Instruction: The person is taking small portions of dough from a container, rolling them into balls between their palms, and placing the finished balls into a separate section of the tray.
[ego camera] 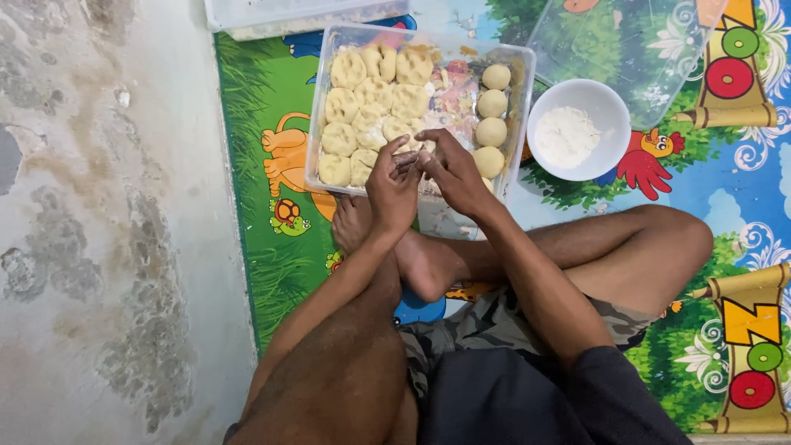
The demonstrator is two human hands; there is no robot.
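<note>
I'm pinching a bit of dough point(409, 158) between the fingertips of my left hand point(392, 191) and right hand point(456, 175), pressed together over the clear tub's point(521, 99) near rim. Flattened pieces are crowding left, dough balls point(493, 103) right; flour bowl point(578, 128) is sitting beyond on the cartoon mat point(264, 165).

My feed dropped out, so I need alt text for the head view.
Seen from above, a seated person's left hand and right hand meet over a clear tub of flattened dough pieces and dough balls. A white bowl of flour and a clear lid lie on a cartoon mat.
</note>
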